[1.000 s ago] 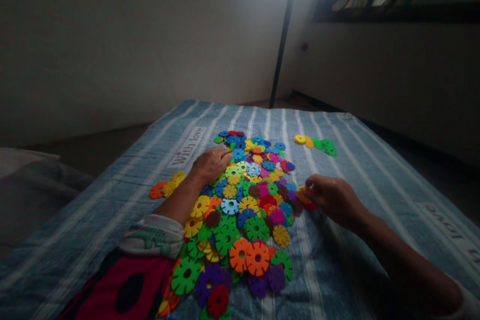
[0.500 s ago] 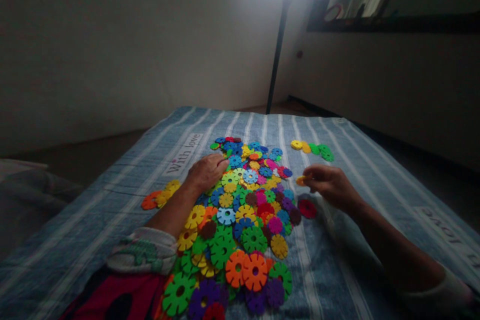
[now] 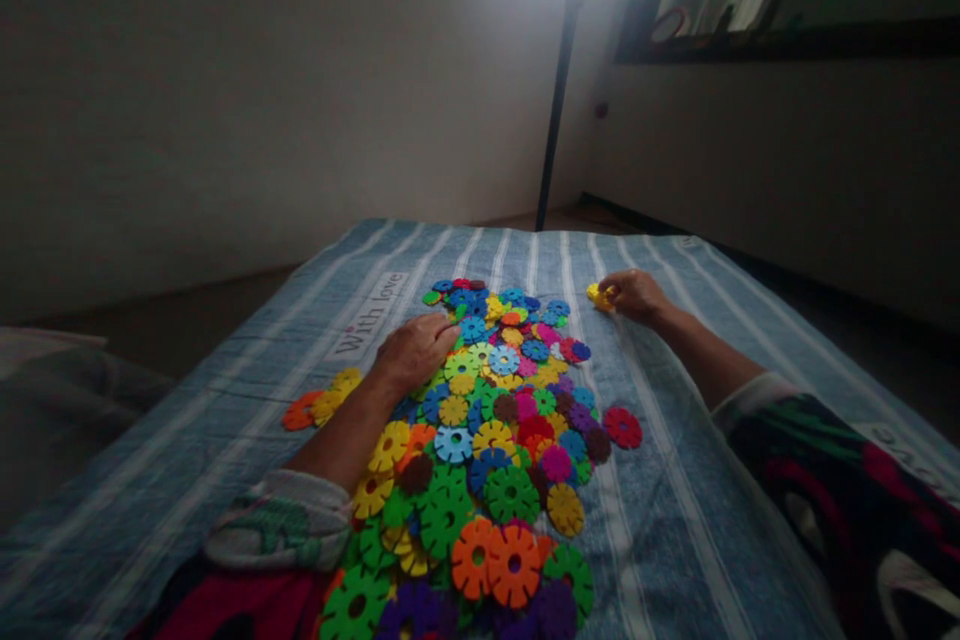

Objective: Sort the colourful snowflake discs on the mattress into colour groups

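Observation:
A long heap of notched plastic flower discs (image 3: pixel 511 495) in many colours lies down the middle of the striped cloth. My left hand (image 3: pixel 416 352) rests at the heap's upper left edge, fingers curled inward over the discs; whatever is in them is hidden. Beyond the heap on the right, my right hand (image 3: pixel 636 296) pinches a yellow notched disc (image 3: pixel 598 296) at the spot where a short row of discs lies. The hand covers most of that row, its green discs included.
Blue striped cloth (image 3: pixel 255 370) covers the flat surface. An orange disc (image 3: pixel 300 410) and yellow discs (image 3: pixel 337 395) lie left of my left forearm. One red disc (image 3: pixel 622 428) sits at the heap's right edge. Behind the far edge stands a lit lamp pole (image 3: pixel 559 100).
My right hand has moved away from me, carrying the yellow disc from beside the heap to the short row. My left hand has stayed nearly in place, its fingers slightly lower.

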`<state>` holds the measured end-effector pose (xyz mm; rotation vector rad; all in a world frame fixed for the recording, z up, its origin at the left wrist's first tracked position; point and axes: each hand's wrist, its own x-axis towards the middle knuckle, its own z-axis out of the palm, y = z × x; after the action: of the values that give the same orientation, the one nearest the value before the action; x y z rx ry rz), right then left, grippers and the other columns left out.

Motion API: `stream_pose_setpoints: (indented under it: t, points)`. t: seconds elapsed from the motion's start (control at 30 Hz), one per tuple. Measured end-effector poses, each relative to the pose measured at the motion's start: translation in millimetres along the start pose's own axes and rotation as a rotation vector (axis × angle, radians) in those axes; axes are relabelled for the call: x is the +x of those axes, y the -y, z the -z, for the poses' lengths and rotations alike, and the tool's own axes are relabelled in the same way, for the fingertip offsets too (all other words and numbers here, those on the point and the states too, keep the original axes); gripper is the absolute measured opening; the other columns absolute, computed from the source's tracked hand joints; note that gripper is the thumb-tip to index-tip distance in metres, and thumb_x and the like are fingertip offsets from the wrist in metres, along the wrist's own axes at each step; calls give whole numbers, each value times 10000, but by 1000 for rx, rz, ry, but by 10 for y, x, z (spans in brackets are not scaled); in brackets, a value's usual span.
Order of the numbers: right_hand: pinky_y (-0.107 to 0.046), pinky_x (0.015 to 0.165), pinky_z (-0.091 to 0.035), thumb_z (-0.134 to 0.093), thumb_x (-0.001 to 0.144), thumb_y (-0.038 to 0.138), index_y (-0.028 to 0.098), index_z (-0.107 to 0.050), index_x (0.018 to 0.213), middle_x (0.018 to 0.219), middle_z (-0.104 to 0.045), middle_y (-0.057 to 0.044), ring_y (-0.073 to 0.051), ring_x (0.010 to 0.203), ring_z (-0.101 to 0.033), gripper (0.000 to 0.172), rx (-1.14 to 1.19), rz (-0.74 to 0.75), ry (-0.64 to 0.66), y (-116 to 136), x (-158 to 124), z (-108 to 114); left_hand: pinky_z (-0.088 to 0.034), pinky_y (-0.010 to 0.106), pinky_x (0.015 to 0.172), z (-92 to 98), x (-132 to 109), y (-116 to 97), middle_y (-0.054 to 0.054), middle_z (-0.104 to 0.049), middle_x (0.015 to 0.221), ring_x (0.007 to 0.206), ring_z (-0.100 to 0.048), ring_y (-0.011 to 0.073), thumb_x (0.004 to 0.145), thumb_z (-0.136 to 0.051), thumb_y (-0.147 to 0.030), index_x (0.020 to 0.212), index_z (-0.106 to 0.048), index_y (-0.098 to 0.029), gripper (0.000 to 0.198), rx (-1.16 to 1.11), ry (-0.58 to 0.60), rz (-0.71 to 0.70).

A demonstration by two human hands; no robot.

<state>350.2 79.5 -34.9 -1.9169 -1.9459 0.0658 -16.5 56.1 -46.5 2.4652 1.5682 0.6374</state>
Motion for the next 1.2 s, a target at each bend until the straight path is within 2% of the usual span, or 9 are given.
stream_pose_setpoints:
  t: [0.27,0.43,0.67,0.8,0.93,1.07,1.2]
  points:
    - [-276,760,-492,-595,709,44,204,-767,1030,974,-752,-83,-231,906,-680,398,-92,-1,-6,-14,99,-25,-474,290,866,-1,-3,-10,37,-696,901,944,-609,207,856,-380,-413,780,-637,-238,320,-10,-10,8]
    - [-290,801,-498,-594,718,70,204,-747,1080,1074,-727,-88,-233,933,-671,415,-107,-39,-53,2,89,0,-474,285,842,-8,-3,-4,34,-687,848,899,-602,204,851,-386,-423,747,-625,-238,320,-15,-16,3]
    - [-308,799,-512,-540,766,110,159,-747,1042,974,-747,-98,-234,904,-685,348,-50,-81,-153,-10,-68,92,-471,291,825,6,-4,-19,42,-677,847,879,-603,206,852,-375,-419,730,-605,-231,321,-14,-2,8]
    - [-315,762,-517,-523,751,141,144,-752,965,885,-750,-93,-232,825,-692,313,103,-91,-260,-15,-293,157,-471,297,829,8,-1,-18,47,-674,854,875,-606,208,850,-368,-426,734,-598,-228,324,-9,5,7]
    - [-301,653,-513,-531,761,214,169,-737,887,776,-730,-67,-210,693,-677,246,311,-69,-235,97,-666,150,-469,322,859,3,3,-10,60,-670,879,894,-613,218,859,-337,-432,752,-596,-221,351,-5,28,4]
    - [-291,650,-491,-531,785,242,189,-706,829,774,-715,-58,-197,700,-661,188,394,92,-148,328,-1098,104,-472,318,856,-3,7,2,53,-665,852,876,-612,210,872,-324,-434,734,-582,-227,359,7,25,-6]
    - [-251,635,-428,-487,829,202,189,-656,747,710,-656,-37,-159,673,-616,189,318,275,-83,529,-1407,93,-473,299,862,-4,9,8,45,-687,882,916,-614,210,859,-364,-432,763,-616,-236,334,-7,-4,-5]
